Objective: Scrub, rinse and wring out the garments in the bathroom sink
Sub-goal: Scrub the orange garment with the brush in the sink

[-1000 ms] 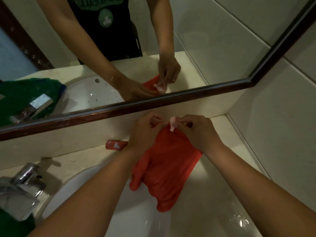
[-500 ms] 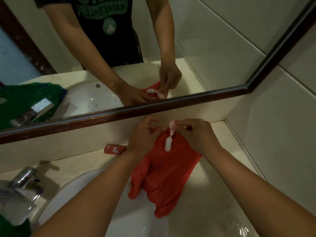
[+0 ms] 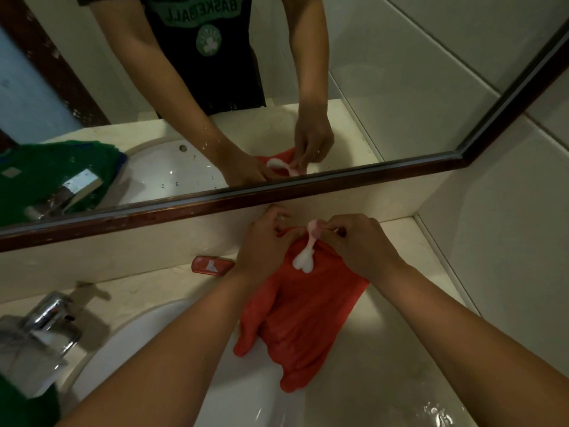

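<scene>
Over the sink's [image 3: 144, 337] far right rim, the red garment [image 3: 308, 318] hangs into the basin. The left hand [image 3: 261, 245] grips the garment's upper edge; the right hand [image 3: 360, 241] pinches a small pink sachet [image 3: 314, 226], white soap [image 3: 303, 261] trailing from it onto the cloth. Behind the sink lies a red packet [image 3: 212, 265].

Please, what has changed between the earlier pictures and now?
More white soap has come out of the pink sachet pinched by the right hand and spread downward into a blob on the red garment. The left hand still holds the garment's top edge; garment and hands stayed in place.
</scene>
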